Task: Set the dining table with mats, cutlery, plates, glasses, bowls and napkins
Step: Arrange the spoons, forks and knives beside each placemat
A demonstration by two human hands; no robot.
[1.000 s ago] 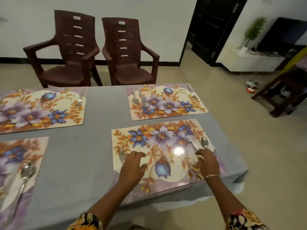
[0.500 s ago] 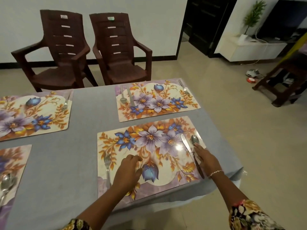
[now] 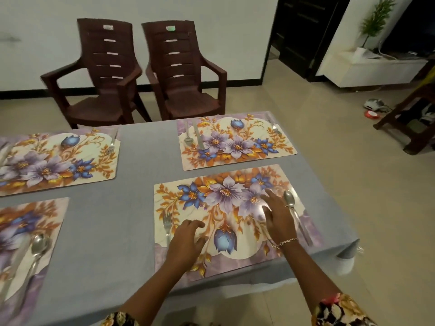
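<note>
At the lower centre of the frame, on the grey-clothed table (image 3: 131, 208), lies the near floral mat (image 3: 235, 245), and both my hands are on it. It carries a fork (image 3: 167, 222) along its left edge, long axis running up the frame, tines toward the top. A spoon (image 3: 289, 200) lies along its right edge, bowl toward the top and handle slanting down to the lower right.

My left hand (image 3: 188, 238) rests with its fingers loosely bent and spread, tips on the mat, holding nothing; the fork is just left of it. My right hand (image 3: 279, 217) lies flat, fingers straight and pointing up the frame, gripping nothing; the spoon is just to its right, beside the knuckles. I cannot tell whether any cutlery sits under that palm.

Above, the far mat (image 3: 237, 158) holds a second spoon (image 3: 188, 140) and a knife (image 3: 197, 137) on its left side and a second fork (image 3: 274, 128) at its upper right. The upper-left mat (image 3: 58, 165) carries a third fork (image 3: 111, 145); the lower-left mat (image 3: 54, 208) carries a third spoon (image 3: 37, 243).
</note>
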